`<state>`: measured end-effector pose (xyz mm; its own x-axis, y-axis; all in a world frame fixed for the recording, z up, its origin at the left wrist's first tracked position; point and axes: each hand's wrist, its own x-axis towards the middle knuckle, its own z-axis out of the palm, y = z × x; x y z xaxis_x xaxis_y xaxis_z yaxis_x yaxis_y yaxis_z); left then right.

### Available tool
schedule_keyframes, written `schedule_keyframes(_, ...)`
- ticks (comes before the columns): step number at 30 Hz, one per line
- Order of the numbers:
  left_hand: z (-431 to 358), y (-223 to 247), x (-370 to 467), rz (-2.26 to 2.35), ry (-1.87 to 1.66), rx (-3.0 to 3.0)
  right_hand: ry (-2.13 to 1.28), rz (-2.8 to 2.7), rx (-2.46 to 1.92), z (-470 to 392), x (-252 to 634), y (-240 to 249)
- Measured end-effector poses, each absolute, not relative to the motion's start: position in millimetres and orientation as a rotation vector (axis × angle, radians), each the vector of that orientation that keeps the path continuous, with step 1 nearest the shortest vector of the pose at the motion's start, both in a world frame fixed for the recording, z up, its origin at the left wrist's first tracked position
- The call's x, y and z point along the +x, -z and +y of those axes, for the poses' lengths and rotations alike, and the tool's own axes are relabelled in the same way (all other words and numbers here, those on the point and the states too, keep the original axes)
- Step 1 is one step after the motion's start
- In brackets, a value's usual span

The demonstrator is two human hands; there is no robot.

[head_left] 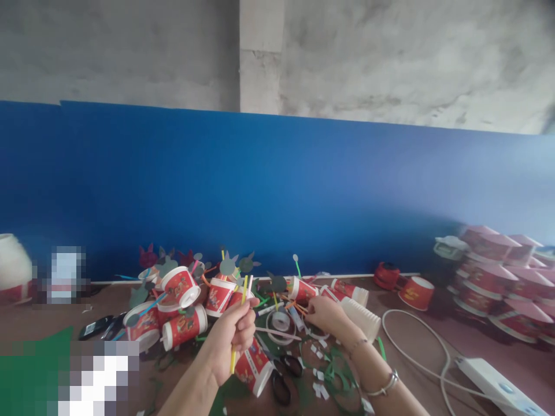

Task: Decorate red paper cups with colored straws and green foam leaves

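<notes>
My left hand is closed around a few thin straws, held upright; a yellow straw and a pale pink one stick out above the fist. The yellow one also shows below it. To the right, my right hand reaches into the pile, its fingertips pinched at some orange straws. A roll of white tape lies between the hands. Below my left hand, a red paper cup lies tipped over beside black-handled scissors. A stack of white-rimmed cups lies behind my right wrist.
Several red cups with straws and paper animal shapes crowd the left. Green paper scraps and white bits litter the front. A white cable loops to a power strip. Pink-topped cups are stacked right, before a blue partition.
</notes>
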<state>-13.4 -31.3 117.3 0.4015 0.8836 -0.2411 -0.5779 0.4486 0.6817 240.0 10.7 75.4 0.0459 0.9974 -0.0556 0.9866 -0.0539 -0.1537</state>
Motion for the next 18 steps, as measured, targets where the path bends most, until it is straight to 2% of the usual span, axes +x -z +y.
schedule_keyframes(7, -32, -113, -14, 0.610, -0.995, 0.562, -0.359, -2.069, -2.200, 11, 234, -72)
schedule_keyframes(13, -31, -109, -14, 0.592, -1.001, 0.582, -0.858, -2.085, -1.926, 11, 253, -100)
schedule_keyframes(18, -32, -111, -12, 0.608, -0.997, 0.575, -1.227, -1.931, -1.567, 0, 250, -98)
